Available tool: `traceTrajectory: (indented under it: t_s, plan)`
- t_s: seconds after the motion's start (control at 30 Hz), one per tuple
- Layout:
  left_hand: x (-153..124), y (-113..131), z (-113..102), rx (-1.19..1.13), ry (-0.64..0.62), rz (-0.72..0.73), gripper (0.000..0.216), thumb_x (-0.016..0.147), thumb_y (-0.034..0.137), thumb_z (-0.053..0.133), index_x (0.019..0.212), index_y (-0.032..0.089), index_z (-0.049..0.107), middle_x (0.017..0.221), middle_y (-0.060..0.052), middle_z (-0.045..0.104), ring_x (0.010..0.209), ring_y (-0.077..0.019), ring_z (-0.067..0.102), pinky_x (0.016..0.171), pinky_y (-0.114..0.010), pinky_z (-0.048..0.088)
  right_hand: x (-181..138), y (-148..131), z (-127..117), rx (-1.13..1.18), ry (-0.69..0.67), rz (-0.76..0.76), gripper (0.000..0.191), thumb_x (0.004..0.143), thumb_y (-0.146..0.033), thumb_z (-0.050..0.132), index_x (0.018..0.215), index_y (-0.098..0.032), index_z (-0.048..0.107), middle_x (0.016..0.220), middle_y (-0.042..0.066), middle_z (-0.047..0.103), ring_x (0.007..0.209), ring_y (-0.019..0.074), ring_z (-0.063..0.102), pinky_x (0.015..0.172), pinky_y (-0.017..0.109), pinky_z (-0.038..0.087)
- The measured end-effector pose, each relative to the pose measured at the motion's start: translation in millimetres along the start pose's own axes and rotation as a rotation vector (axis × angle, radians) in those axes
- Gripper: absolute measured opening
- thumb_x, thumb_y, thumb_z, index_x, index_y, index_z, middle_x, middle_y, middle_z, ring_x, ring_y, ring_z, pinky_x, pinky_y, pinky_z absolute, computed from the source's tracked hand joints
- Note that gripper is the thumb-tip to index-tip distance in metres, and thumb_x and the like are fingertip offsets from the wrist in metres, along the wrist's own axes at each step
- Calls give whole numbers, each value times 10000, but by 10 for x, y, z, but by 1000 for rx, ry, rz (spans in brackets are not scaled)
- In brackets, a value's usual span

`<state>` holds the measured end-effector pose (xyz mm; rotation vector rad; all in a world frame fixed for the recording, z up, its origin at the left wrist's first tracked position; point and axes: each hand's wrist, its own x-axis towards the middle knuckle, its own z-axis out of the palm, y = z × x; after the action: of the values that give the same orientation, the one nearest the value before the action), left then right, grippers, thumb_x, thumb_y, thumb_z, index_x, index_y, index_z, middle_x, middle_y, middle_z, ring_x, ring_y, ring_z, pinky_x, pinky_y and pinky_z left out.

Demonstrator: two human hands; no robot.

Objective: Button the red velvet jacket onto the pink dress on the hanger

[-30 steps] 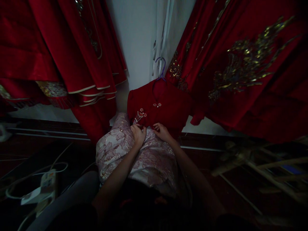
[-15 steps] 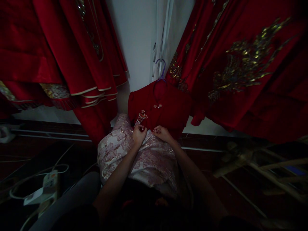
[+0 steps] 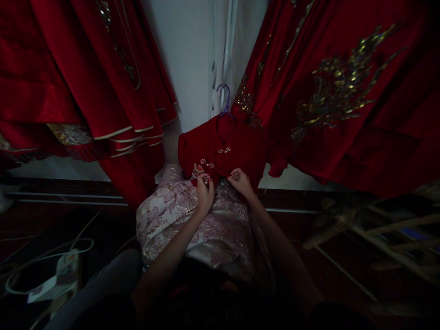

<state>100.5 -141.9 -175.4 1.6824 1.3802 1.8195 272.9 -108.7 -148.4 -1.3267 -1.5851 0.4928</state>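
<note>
A red jacket (image 3: 195, 143) with short sleeves hangs in front of me on a purple hanger (image 3: 225, 101). Pearly beaded ornaments run down its front, one pair (image 3: 224, 150) near the collar and a tasselled one (image 3: 198, 169) lower left. My left hand (image 3: 205, 195) is closed in a pinch at the jacket's lower front, by a beaded fastener partly hidden by the fingers. To its right, my right hand (image 3: 241, 183) pinches the lower front edge of the jacket, also at a small bead piece. Pinkish floral brocade fabric (image 3: 161, 215) lies over my lap beneath both forearms.
Red garments (image 3: 113, 82) with gold trim hang at left, and a red garment with a sequinned motif (image 3: 343, 87) at right. White doors (image 3: 185, 50) stand behind. A power strip (image 3: 67, 272) with cables is at lower left, a wooden frame (image 3: 378, 233) at lower right.
Both hands have moved up slightly and to the right relative to the jacket, which now shows more of its lower front between them. The whole view has shifted a little.
</note>
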Motion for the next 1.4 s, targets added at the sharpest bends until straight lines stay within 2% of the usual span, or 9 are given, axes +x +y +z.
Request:
traceTrajectory:
  t_s: [0.07, 0.13, 0.27, 0.4, 0.47, 0.7, 0.97, 1.23, 1.4]
  plan:
    - [-98, -50, 91, -6, -185, 14, 210, 864, 241, 480, 1070, 199, 473, 970, -70, 587, 899, -180, 583, 837, -308, 451, 52, -8, -161, -12, -2, 9, 150, 668, -281, 605, 793, -201, 585, 688, -10, 639, 641, 145, 605, 631, 261, 459]
    - [-177, -155, 152, 5, -283, -4, 234, 853, 244, 504, 1081, 203, 472, 884, -43, 583, 792, -165, 574, 760, -296, 452, 78, -23, -306, -50, -36, 5, 154, 671, -268, 622, 808, -196, 620, 704, 3, 661, 648, 145, 612, 642, 265, 464]
    - [-223, -299, 171, -81, -188, -72, 296, 848, 263, 527, 1116, 207, 415, 823, -6, 557, 672, -129, 534, 653, -253, 426, 53, -103, -422, 24, -202, 36, 215, 667, -310, 691, 836, -187, 642, 710, 23, 677, 617, 143, 612, 588, 262, 479]
    - [-194, -292, 137, -153, -119, -114, 205, 828, 290, 561, 973, 201, 446, 784, 8, 540, 636, -111, 513, 614, -230, 403, -37, -232, -251, 289, -457, 145, 303, 659, -336, 726, 887, -173, 611, 710, 22, 674, 550, 138, 619, 526, 271, 518]
    - [-186, -292, 126, -138, -137, -96, 153, 823, 288, 562, 905, 197, 471, 777, 8, 538, 636, -107, 501, 619, -227, 396, -85, -280, -116, 320, -498, 111, 273, 679, -286, 712, 904, -169, 611, 749, 24, 680, 593, 132, 643, 570, 269, 540]
    - [-189, -356, 128, -144, -176, -99, 122, 789, 245, 570, 857, 191, 485, 690, 38, 498, 590, -92, 452, 578, -207, 356, -186, -301, 157, 133, -397, -100, 159, 757, -135, 597, 911, -163, 623, 790, 23, 669, 696, 102, 642, 635, 209, 517]
    - [-186, -296, 95, -114, -243, -64, 109, 766, 230, 571, 822, 192, 485, 664, 48, 468, 594, -92, 431, 577, -208, 338, -202, -339, 86, 54, -415, -83, 108, 759, -162, 619, 864, -187, 632, 735, 1, 690, 615, 104, 640, 575, 194, 496]
    - [-198, -316, 102, -111, -237, -70, 135, 741, 172, 538, 859, 197, 478, 716, 37, 482, 633, -101, 452, 619, -220, 368, -213, -393, 43, -117, -321, -142, 97, 758, -176, 645, 833, -225, 681, 788, 2, 729, 752, 145, 686, 691, 231, 517]
    - [-192, -267, 74, -147, -241, -79, 103, 787, 240, 556, 848, 194, 487, 703, 33, 496, 628, -102, 461, 614, -222, 372, -217, -385, 71, -128, -301, -161, 122, 762, -159, 624, 839, -235, 679, 798, -8, 727, 769, 140, 690, 714, 232, 516]
